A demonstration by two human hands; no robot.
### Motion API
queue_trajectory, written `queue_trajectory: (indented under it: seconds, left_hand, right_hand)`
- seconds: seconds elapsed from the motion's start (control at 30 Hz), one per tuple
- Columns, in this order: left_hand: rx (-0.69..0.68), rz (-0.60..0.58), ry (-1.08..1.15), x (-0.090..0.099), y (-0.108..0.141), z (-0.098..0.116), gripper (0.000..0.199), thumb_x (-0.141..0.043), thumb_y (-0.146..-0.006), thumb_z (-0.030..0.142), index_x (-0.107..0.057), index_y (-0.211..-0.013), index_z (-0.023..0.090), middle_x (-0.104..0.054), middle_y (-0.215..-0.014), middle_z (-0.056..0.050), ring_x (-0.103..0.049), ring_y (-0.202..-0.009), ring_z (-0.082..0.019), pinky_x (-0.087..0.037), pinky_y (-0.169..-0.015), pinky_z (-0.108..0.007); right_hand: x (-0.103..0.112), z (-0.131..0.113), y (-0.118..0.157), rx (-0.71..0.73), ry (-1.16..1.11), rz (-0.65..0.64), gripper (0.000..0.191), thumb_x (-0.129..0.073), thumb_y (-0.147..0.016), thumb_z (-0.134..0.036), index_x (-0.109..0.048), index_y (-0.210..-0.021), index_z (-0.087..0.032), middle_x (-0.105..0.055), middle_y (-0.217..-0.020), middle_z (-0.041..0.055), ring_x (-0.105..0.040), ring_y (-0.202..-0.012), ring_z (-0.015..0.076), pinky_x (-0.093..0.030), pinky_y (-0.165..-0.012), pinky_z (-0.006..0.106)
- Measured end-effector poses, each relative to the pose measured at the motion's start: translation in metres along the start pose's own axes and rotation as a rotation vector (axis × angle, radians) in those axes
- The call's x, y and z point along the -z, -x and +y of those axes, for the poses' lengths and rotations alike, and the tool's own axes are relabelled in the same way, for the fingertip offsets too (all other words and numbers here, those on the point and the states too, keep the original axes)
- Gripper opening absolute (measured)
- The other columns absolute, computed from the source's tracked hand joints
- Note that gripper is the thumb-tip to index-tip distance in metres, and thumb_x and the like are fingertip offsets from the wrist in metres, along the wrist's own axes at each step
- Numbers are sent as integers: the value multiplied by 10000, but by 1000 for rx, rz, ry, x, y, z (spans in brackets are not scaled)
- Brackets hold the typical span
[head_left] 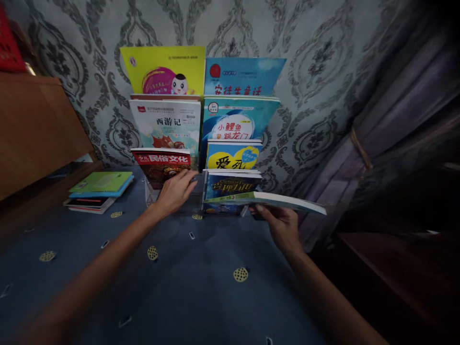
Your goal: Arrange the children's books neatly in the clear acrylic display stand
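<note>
A clear book rack [196, 201] holds children's books in two stepped columns. My left hand [177, 190] lies at the front of the left column, fingers stretched over the lower part of a red book [163, 160]; whether the fingertips touch the rack is unclear. In my right hand [282, 223] is a thin book [287, 200] with a green and white cover, held nearly flat, thumb on the near side. Its left end overlaps a dark blue book [233, 184] in the front right slot. Behind that stands a blue and yellow book [235, 155].
Further back are a white book [168, 122], a teal book [240, 117], a yellow book [161, 67] and a blue book [244, 74]. A small stack of books [98, 184] lies left on the blue patterned cloth [197, 287]. A wooden cabinet [36, 129] and purple curtain [334, 167] flank the rack.
</note>
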State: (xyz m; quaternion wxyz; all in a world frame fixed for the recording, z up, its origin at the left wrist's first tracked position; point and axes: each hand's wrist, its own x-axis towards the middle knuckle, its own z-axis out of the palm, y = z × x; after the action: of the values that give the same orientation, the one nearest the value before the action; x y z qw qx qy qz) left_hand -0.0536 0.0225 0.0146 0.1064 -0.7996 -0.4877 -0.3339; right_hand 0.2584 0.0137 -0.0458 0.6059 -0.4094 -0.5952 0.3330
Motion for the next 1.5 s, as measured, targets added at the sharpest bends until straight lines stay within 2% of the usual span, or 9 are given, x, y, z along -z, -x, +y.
queue_trajectory:
  seconds: [0.17,0.3,0.57,0.8,1.0,1.2,1.33,1.5]
  left_hand:
    - [101,-4,123,-3,-11,13,266,-463,-1010,229,-610,-1231,221,-731,-1184,-76,-696,-1061,-230,-518,-883,-324]
    - [182,-28,103,-5,-16,24,238,-456,-1010,242,-634,-1168,224,-761,-1062,-73,-717,-954,-240,-495,-800,-312]
    - [238,58,172,-13,-18,26,162,-483,-990,238,-641,-953,226,-699,-802,-10,-674,-760,-187,-434,-707,-265]
    - [200,140,58,-19,-7,24,154,-474,-1008,264,-618,-977,221,-710,-808,-23,-696,-772,-188,-428,-674,-255]
    - [219,166,80,-20,-3,24,114,-530,-991,249,-636,-1018,216,-755,-899,-43,-718,-836,-199,-441,-704,-260]
    - [236,203,94,-18,3,25,127,-510,-977,239,-625,-932,213,-728,-878,-42,-688,-836,-199,-436,-721,-268]
    - [275,267,143,-14,17,18,129,-470,-974,253,-584,-925,216,-696,-858,-39,-664,-806,-196,-436,-726,-273]
    - [341,284,153,1,37,2,149,-438,-974,322,-549,-941,229,-642,-805,-16,-636,-726,-187,-424,-685,-275]
  right_hand:
    - [-2,-2,0,-10,-7,13,367,-861,-696,-554,-798,-825,-216,-802,-756,47,-748,-674,217,-624,-671,346]
    - [-5,-2,0,-7,-11,16,386,-863,-685,-566,-802,-824,-211,-801,-745,51,-742,-659,207,-609,-645,321]
    - [-5,-2,0,17,26,25,405,-841,-701,-579,-803,-826,-195,-795,-734,51,-715,-630,205,-592,-606,323]
    - [-6,-2,1,22,24,20,379,-835,-720,-556,-800,-835,-197,-797,-740,50,-726,-634,211,-606,-616,337]
    - [-6,-4,1,-8,12,16,372,-841,-719,-549,-796,-844,-201,-804,-772,51,-751,-685,229,-625,-688,372]
    - [-9,-2,-2,-4,14,26,370,-841,-706,-562,-790,-801,-207,-799,-743,54,-746,-668,229,-617,-670,358]
    - [-10,-1,-6,13,-6,32,392,-837,-697,-585,-786,-822,-217,-801,-751,45,-751,-670,230,-623,-692,375]
    - [-11,-1,-10,-2,-42,44,376,-852,-685,-568,-778,-823,-226,-795,-742,35,-745,-662,218,-623,-701,364]
